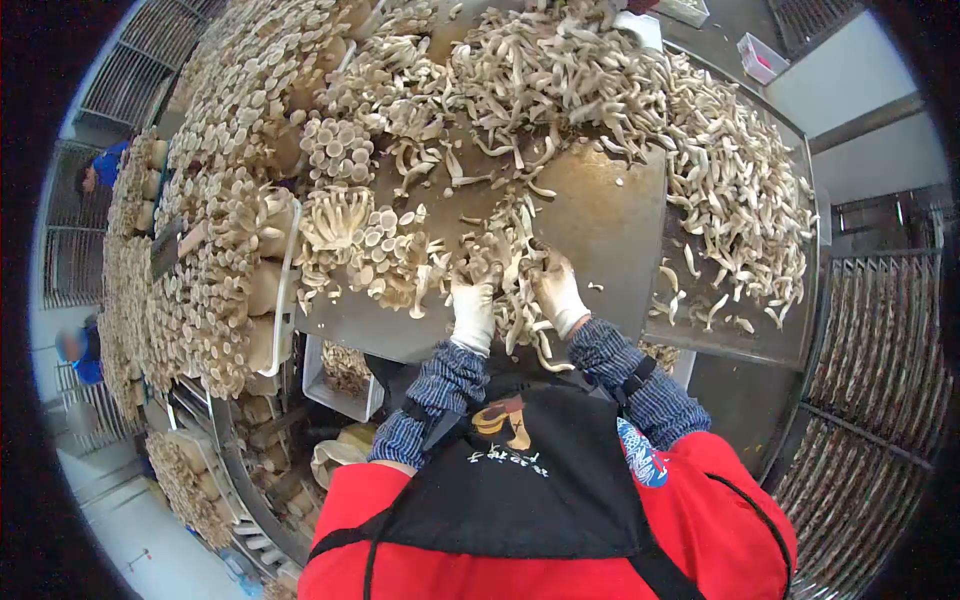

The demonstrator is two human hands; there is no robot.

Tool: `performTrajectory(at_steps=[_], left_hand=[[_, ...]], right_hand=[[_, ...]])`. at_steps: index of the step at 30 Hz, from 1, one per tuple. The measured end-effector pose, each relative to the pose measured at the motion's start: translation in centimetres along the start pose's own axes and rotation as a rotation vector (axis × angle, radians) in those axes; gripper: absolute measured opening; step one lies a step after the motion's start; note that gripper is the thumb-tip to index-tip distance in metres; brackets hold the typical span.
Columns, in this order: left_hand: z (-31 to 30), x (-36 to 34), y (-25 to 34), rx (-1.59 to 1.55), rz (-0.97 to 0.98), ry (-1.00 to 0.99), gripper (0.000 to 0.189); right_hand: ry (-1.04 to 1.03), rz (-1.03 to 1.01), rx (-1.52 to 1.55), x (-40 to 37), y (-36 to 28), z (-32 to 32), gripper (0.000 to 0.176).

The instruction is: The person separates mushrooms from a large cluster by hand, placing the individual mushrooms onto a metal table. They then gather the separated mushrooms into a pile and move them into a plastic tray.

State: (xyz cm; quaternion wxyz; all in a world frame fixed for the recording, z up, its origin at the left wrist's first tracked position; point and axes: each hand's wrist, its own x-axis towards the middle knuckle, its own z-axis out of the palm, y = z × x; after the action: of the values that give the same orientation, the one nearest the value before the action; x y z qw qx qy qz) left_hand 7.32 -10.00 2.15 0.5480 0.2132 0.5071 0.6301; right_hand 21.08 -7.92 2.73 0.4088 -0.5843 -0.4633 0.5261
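My left hand [474,303], in a white glove, is closed on part of a bunch of pale brown mushrooms [513,262] at the near edge of the metal table [605,200]. From the other side, my right hand [558,292], gloved too, grips the same bunch, its fingertips partly hidden among the stems. A few loose mushrooms [520,330] lie between my wrists. Just left of my left hand are clusters with round caps [385,240] and a fan-shaped clump [335,217].
Heaped mushrooms [570,75] cover the table's far side, and separated ones [740,190] fill the right-hand section. Trays of uncut clusters [215,270] stand at left. Below the table edge sits a white crate [340,380]. Racks [880,350] stand at right; people in blue [90,350] are far left.
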Motion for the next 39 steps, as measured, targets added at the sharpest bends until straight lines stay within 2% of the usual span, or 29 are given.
performTrajectory(at_steps=[1,2,3,5,6,7,9,10,11,13,14,15,17,20,21,23,24,25,26,27,29,31,33,34,35,36,37,38,39], left_hand=[[-0.4,0.2,-0.3,-0.002,0.001,0.008,0.038],[-0.7,0.3,-0.5,-0.052,-0.010,0.059,0.037],[-1.4,0.4,-0.8,-0.099,-0.024,0.109,0.035],[-3.3,1.0,-1.5,-0.163,-0.017,0.058,0.030],[-3.6,1.1,-0.9,-0.376,-0.220,0.052,0.029],[-3.9,1.2,-0.2,-0.589,-0.425,0.044,0.029],[-3.3,1.2,1.7,-1.597,-0.928,-0.158,0.046],[-2.2,0.2,2.9,-1.268,-0.757,-0.210,0.049],[-1.5,-0.6,3.7,-0.939,-0.581,-0.256,0.053],[-3.7,-0.1,0.3,-1.109,-0.700,-0.237,0.059],[-2.7,-0.7,1.5,-1.151,-0.701,-0.293,0.064],[-1.1,-1.6,3.1,-0.928,-0.666,-0.219,0.062],[-0.9,-1.3,3.6,-1.647,-0.974,-0.102,0.058],[-1.5,-0.5,2.8,-1.757,-0.999,-0.159,0.054],[-2.7,0.0,1.3,-1.760,-0.998,-0.161,0.054],[-5.6,1.1,-1.9,-1.214,-0.649,-0.163,0.053],[-4.3,0.3,-0.1,-1.031,-0.625,-0.096,0.045],[-2.9,0.0,1.5,-0.743,-0.552,-0.137,0.042],[-3.4,0.0,0.5,-0.762,-0.619,-0.162,0.040],[-4.7,0.1,-1.0,-0.777,-0.665,-0.178,0.038],[-6.7,1.0,-4.6,-0.562,-0.338,-0.287,0.035],[-4.9,0.7,-1.4,-0.809,-0.455,-0.153,0.031],[-7.1,3.9,-5.2,-1.585,-0.602,-0.385,0.035],[-6.4,2.8,-2.0,-1.646,-0.664,-0.187,0.046],[-5.3,1.2,1.7,-1.516,-0.583,-0.209,0.053],[-3.3,0.1,6.8,-2.007,-0.857,-0.270,0.048],[-2.3,-0.3,10.3,-2.486,-1.149,-0.342,0.043],[-4.1,0.4,8.2,-2.397,-1.167,-0.324,0.033],[-5.9,1.6,3.8,-1.622,-0.647,-0.192,0.027]], right_hand=[[0.021,-0.044,0.003,0.0,-0.5,0.1,0.037],[0.020,0.033,0.187,1.7,4.6,0.4,0.038],[0.035,0.142,0.541,1.4,3.9,0.1,0.027],[0.202,0.029,0.306,2.0,2.9,-0.9,0.013],[0.208,0.157,0.386,2.4,2.7,-1.5,0.014],[0.215,0.161,0.388,2.5,2.5,-1.8,0.014],[0.048,0.322,0.510,2.2,1.3,-2.5,0.018],[-0.008,0.231,0.400,3.0,4.9,-2.2,0.023],[-0.007,0.232,0.400,2.6,4.5,-1.9,0.023],[-0.085,0.207,0.517,1.4,2.5,-0.2,0.030],[-0.048,0.039,0.254,1.3,2.4,0.7,0.034],[-0.044,-0.066,0.098,1.1,1.6,1.0,0.037],[-0.047,0.003,0.014,0.7,-0.1,1.2,0.037],[-0.082,0.054,0.041,1.4,5.0,2.1,0.034],[-0.084,0.052,0.039,1.0,3.9,2.1,0.034],[-0.011,0.039,-0.249,0.1,0.2,2.1,0.029],[0.007,0.025,-0.348,-0.2,0.2,2.2,0.032],[0.030,0.057,0.021,-0.2,2.4,2.5,0.037],[0.023,0.089,0.399,0.0,4.3,3.2,0.042],[-0.035,0.132,0.270,-0.6,1.4,3.2,0.048],[-0.147,0.227,0.415,-0.5,-1.2,3.9,0.037],[-0.240,-0.213,-0.385,0.1,-1.4,3.1,0.025],[-0.308,-0.246,-0.313,0.7,-0.1,3.1,0.027],[-0.325,-0.234,-0.254,1.1,0.9,3.0,0.028],[-0.340,-0.218,-0.196,1.5,1.4,2.7,0.030],[-0.389,0.074,0.156,2.0,1.4,2.5,0.047],[-0.432,0.257,0.307,1.6,-1.0,2.6,0.054],[-0.417,0.155,0.334,2.2,-0.6,2.6,0.054],[-0.404,0.059,0.364,2.6,0.0,2.6,0.055]])
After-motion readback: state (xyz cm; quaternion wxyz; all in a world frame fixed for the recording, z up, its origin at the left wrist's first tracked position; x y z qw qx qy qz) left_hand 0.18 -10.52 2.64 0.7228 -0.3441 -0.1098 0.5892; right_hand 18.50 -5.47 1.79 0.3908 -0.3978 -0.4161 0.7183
